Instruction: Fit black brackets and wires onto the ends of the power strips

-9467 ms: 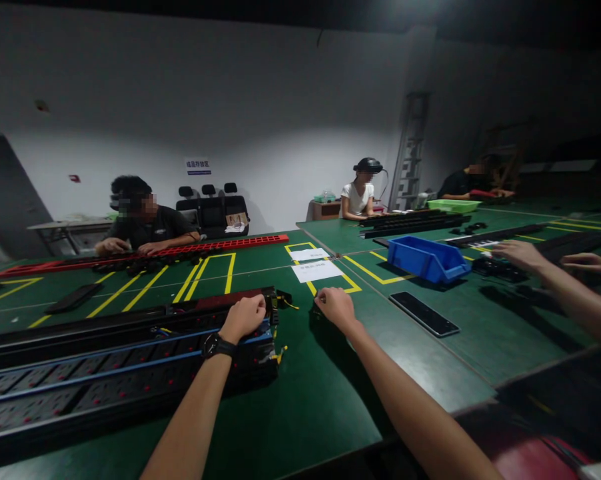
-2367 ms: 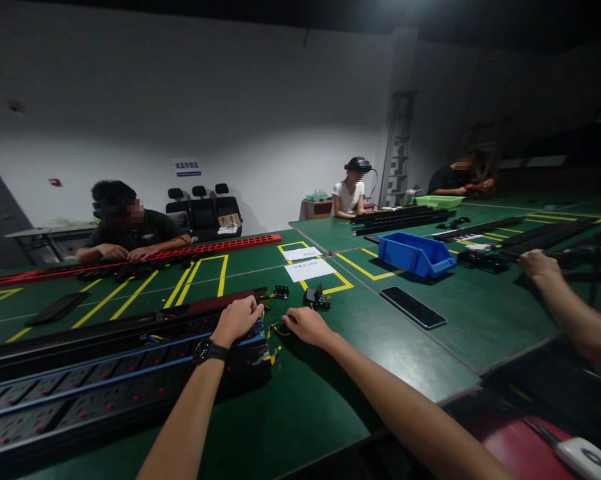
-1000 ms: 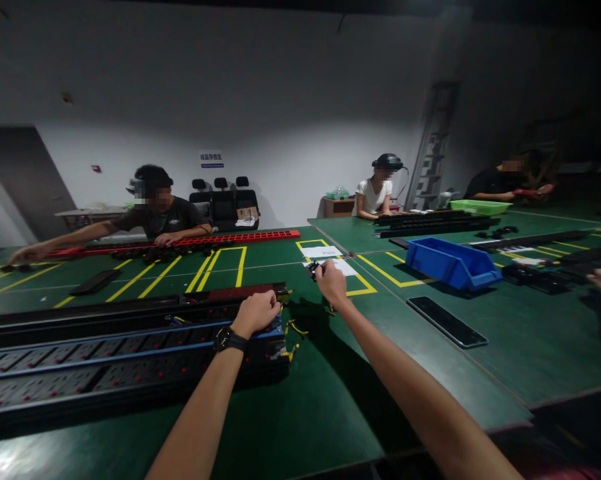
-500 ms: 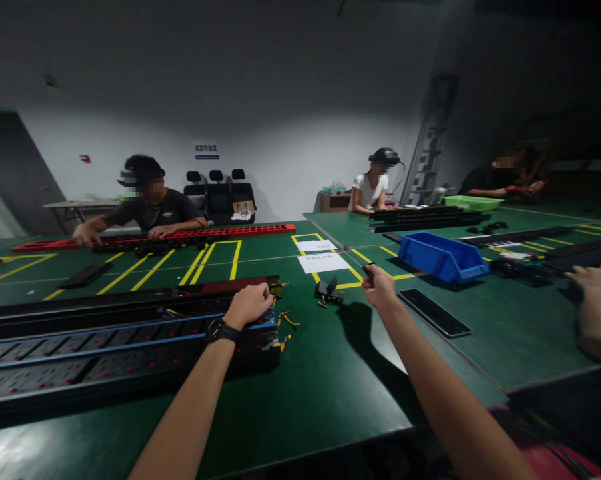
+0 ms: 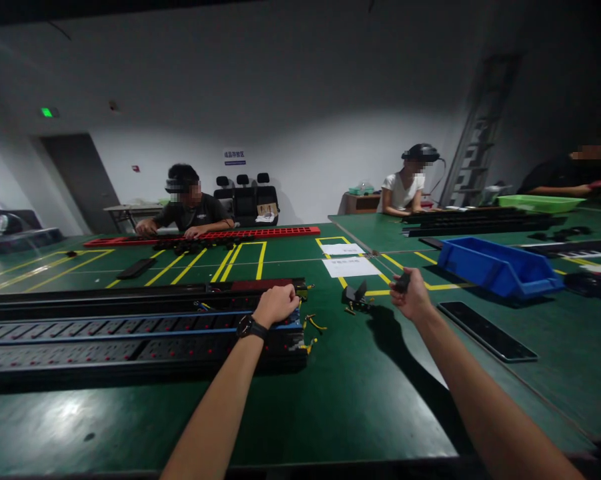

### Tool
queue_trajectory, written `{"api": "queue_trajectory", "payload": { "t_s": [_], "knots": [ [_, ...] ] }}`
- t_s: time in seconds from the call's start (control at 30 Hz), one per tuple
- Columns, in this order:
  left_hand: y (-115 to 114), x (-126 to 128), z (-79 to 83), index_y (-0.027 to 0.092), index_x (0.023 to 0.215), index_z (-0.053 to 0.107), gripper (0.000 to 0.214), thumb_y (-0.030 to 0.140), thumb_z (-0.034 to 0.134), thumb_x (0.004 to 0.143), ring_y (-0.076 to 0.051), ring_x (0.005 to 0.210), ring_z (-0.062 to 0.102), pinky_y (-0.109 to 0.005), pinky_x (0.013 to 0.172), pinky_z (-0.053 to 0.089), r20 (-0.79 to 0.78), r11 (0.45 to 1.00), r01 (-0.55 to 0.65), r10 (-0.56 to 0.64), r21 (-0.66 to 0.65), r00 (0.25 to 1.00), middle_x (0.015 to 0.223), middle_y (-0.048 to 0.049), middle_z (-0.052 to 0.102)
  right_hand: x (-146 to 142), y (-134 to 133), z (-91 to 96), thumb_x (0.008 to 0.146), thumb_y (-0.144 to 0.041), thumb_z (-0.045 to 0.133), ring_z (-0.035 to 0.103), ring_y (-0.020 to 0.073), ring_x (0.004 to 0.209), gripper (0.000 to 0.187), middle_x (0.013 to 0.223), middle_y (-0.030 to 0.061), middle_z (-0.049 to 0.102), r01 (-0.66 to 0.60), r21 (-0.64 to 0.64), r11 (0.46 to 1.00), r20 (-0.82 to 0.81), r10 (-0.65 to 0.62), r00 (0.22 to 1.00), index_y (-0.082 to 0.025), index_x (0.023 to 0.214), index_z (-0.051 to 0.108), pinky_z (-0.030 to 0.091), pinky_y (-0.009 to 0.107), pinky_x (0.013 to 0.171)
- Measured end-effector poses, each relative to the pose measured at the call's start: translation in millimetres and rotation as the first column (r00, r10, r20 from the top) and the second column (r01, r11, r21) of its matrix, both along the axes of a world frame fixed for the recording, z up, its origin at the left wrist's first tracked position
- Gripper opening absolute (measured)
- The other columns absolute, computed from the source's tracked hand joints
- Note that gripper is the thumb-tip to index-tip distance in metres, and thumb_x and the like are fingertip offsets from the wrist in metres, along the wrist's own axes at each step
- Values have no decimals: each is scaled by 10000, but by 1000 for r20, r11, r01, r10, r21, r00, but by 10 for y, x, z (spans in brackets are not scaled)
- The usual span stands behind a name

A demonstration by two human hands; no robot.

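Observation:
Several long black power strips [image 5: 90,357], with rows of socket slots and red dots, lie side by side at the left. My left hand [image 5: 278,305], wearing a black watch, is closed over their right end, its fingertips partly hidden. Yellow-and-green wires [image 5: 314,325] stick out at that end. Raised over the table, my right hand [image 5: 414,297] is closed on a small black part [image 5: 402,283], perhaps an end piece. Between my hands, a black bracket-like part [image 5: 356,295] lies on the green table [image 5: 330,400] with small brass-coloured bits beside it.
A blue bin [image 5: 500,267] and a dark phone [image 5: 486,331] lie to the right. White paper sheets [image 5: 350,267] rest inside yellow tape lines. Across the table, a person [image 5: 200,210] works at a red slotted rail [image 5: 280,232]; another person [image 5: 405,193] sits by black rails [image 5: 460,220].
The view has swung left, so things appear farther right. My right hand has turned and shows more of the small black part. My left hand keeps its place on the strips' end.

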State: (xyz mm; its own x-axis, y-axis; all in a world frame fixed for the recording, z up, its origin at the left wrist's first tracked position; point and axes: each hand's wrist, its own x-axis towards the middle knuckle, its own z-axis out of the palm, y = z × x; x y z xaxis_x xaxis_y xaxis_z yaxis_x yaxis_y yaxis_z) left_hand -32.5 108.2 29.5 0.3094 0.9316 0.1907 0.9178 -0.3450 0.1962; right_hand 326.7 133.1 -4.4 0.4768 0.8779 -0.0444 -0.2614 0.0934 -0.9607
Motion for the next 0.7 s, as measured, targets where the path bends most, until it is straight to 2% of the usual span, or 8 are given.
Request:
{"api": "queue_trajectory", "payload": {
  "t_s": [0.1,0.27,0.47,0.53,0.7],
  "knots": [
    [2,0,1,220,908,655,245,408,501,936,-232,853,694,-297,710,471,-1,1000,6,-6,14,1000,919,-71,746,-46,-23,40,899,-578,466,330,80,373,366,600,-7,579,-16,-101,995,-65,9,998,-220,857,529,153,181,330],
    [37,4,-9,222,892,654,250,430,519,920,-239,854,697,-300,721,461,-5,1000,-21,22,3,1000,887,-67,744,-41,-20,51,836,-533,591,364,69,397,365,612,8,645,26,-91,996,162,-11,987,-169,842,607,206,184,363],
    [82,-16,-24,231,870,639,252,453,527,911,-238,852,691,-301,714,444,12,1000,13,-13,7,1000,885,-60,740,1,37,-8,779,-452,705,517,79,475,339,750,31,710,-26,32,999,154,21,988,-169,958,648,331,165,406],
    [85,-21,-27,232,861,634,251,454,527,911,-235,844,688,-301,710,440,15,1000,20,-20,10,1000,881,-58,739,-7,43,-15,757,-436,753,564,89,520,345,758,24,701,-40,56,998,103,34,994,-171,957,659,393,167,433],
    [90,-30,-40,231,863,632,263,462,516,912,-232,829,683,-298,693,428,12,1000,20,-20,14,1000,877,-58,735,-62,14,8,694,-399,852,659,136,683,348,740,-7,656,-104,204,973,-63,119,991,-183,885,657,555,229,587]
  ]
}}
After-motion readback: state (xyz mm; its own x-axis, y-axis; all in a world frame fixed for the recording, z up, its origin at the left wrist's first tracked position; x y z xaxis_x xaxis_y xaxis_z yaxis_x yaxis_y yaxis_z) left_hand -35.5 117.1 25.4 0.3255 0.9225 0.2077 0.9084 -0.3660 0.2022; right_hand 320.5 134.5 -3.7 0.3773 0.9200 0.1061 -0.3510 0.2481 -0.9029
